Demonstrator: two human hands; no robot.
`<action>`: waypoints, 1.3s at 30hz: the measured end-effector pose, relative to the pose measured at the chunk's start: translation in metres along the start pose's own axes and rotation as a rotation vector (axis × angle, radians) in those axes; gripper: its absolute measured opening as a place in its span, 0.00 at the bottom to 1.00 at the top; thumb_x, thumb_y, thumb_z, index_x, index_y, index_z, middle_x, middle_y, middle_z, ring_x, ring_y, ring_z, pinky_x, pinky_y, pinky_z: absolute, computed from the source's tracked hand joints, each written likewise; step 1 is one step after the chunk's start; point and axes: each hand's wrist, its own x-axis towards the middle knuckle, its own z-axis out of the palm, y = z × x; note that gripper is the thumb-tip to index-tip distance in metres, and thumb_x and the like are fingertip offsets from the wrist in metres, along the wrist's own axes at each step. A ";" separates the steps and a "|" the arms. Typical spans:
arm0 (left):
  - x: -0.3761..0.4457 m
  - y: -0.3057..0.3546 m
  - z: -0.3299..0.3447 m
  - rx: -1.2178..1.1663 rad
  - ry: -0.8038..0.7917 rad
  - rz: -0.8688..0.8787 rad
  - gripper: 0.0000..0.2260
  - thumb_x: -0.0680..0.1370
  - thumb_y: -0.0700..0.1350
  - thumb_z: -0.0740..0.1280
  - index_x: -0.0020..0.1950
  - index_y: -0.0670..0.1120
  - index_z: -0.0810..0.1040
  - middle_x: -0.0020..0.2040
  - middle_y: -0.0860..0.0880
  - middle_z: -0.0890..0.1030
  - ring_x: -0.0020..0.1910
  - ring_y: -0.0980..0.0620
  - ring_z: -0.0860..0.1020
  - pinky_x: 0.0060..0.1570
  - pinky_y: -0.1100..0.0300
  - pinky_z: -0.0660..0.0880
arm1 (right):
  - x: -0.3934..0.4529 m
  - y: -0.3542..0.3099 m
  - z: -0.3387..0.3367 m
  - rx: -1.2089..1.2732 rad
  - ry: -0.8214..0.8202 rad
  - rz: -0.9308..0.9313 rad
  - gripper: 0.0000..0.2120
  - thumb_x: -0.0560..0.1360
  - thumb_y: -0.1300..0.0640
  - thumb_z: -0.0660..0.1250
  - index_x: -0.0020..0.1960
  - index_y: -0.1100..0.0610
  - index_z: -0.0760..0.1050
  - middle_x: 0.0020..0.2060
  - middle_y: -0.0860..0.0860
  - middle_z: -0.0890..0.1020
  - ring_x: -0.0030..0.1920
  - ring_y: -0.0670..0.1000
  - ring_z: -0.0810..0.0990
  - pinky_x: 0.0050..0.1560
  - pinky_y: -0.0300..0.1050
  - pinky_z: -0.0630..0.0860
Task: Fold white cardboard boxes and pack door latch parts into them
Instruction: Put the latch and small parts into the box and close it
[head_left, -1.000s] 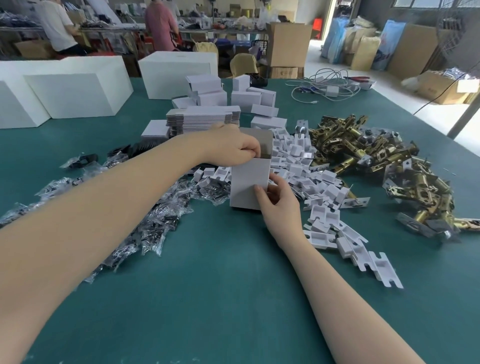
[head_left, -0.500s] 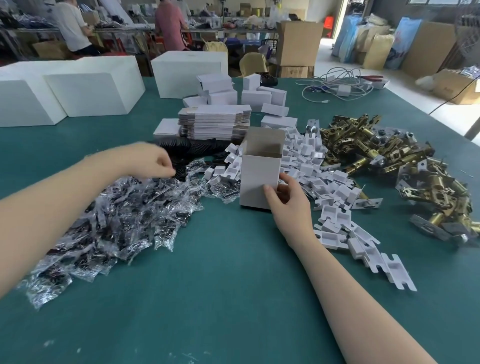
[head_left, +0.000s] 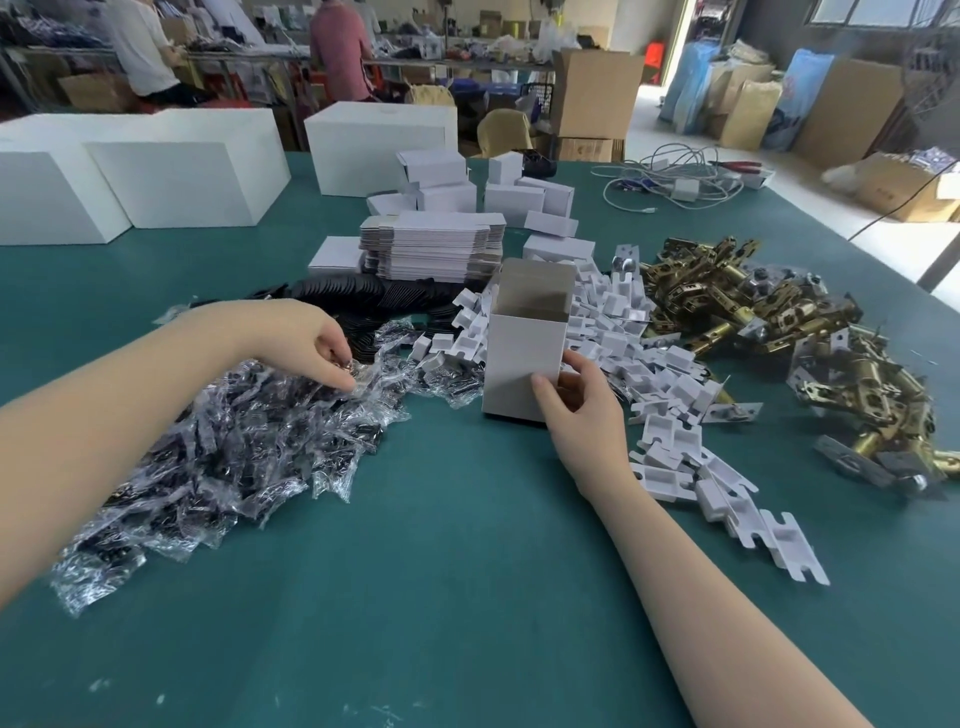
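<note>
A white box (head_left: 524, 358) stands upright on the green desk (head_left: 441, 571), its top open, between the bags and a heap of white inserts (head_left: 649, 374). The right hand (head_left: 582, 415) reaches in from the lower right, forearm stretched diagonally, thumb on the box's front and fingers curled round its right corner, grasping it. The left hand (head_left: 306, 338) comes from the left, knuckles up, fingertips pinching a clear bag (head_left: 358, 371) atop the pile of bags (head_left: 218, 441). Brass latches (head_left: 753, 312) lie heaped to the right.
</note>
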 end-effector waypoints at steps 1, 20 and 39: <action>-0.001 -0.001 -0.002 -0.021 0.006 0.001 0.17 0.73 0.63 0.70 0.58 0.57 0.77 0.49 0.61 0.78 0.49 0.60 0.77 0.51 0.63 0.70 | 0.000 0.000 0.000 -0.001 0.000 0.001 0.20 0.77 0.49 0.69 0.67 0.47 0.72 0.48 0.41 0.81 0.48 0.36 0.79 0.42 0.25 0.71; -0.004 0.110 -0.036 -1.085 0.525 0.455 0.18 0.78 0.36 0.68 0.61 0.57 0.74 0.46 0.52 0.83 0.42 0.54 0.85 0.41 0.65 0.80 | -0.001 0.000 -0.001 0.007 -0.003 -0.011 0.19 0.77 0.49 0.70 0.66 0.45 0.72 0.49 0.42 0.81 0.51 0.40 0.80 0.50 0.35 0.75; 0.021 0.141 -0.020 -0.470 0.711 0.401 0.12 0.77 0.41 0.64 0.52 0.56 0.83 0.42 0.64 0.78 0.40 0.65 0.76 0.38 0.74 0.69 | -0.002 -0.003 0.000 0.003 -0.010 -0.032 0.15 0.77 0.48 0.69 0.61 0.39 0.71 0.48 0.40 0.81 0.49 0.39 0.79 0.49 0.38 0.76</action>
